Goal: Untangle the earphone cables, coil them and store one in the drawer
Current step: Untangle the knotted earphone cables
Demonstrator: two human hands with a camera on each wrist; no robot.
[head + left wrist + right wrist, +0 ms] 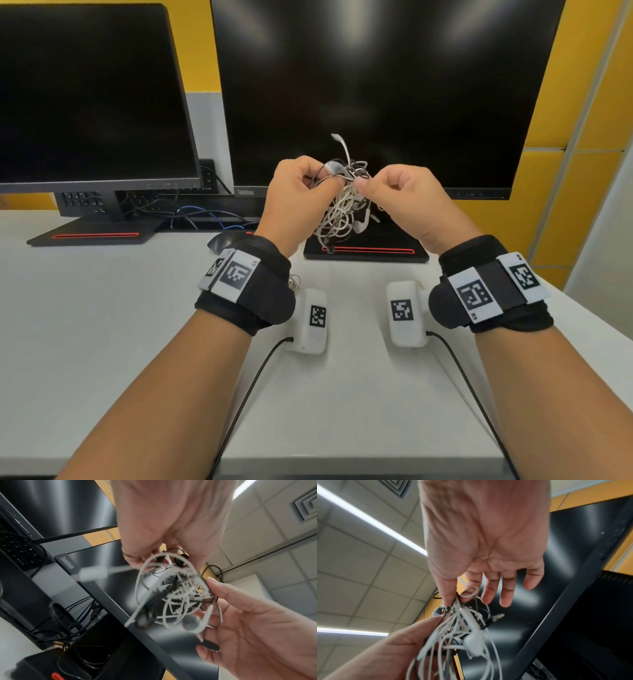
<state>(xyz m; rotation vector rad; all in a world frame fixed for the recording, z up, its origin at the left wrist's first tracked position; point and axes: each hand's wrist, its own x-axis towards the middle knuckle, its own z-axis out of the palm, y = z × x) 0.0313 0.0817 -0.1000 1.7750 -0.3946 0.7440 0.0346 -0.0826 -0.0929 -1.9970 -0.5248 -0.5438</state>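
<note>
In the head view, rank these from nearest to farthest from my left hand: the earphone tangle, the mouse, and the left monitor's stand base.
1. Earphone tangle: pinched by the left hand, between both hands.
2. Mouse: on the desk, just below and left of that wrist.
3. Left monitor's stand base: far left on the desk.

Bright, monitor glare (ceiling strips), blurred cables

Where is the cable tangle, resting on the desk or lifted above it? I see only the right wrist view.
Observer: The head view shows the tangle held in the air above the desk, in front of the right monitor.
Operator: How does the left hand hold it?
Observer: In the left wrist view the left hand curls its fingers round the top loops.
Operator: Does anything lie on the desk nearby?
Observer: A black mouse lies just beyond the left wrist.
</note>
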